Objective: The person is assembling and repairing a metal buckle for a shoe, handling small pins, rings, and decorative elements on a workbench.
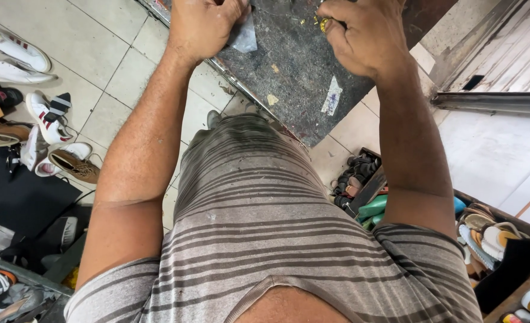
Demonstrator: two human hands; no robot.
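Left hand point(202, 27) closed, pinching a small grey flat sheet scrap point(244, 34) at the near edge of the dark scuffed worktop point(295, 78). Right hand point(360, 36) curled shut around a small yellow metal piece point(324, 24) further along. Risk: the scrap sits by the edge, so a loose pinch could drop it to the pale tiled floor point(97, 48).

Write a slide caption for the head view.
Left hand grips a grey scrap, right hand pinches small brass piece above worn workbench.

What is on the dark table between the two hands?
In the head view, between the left hand and right hand lies bare, scuffed dark tabletop with a few small scraps. The left hand holds a grey piece.
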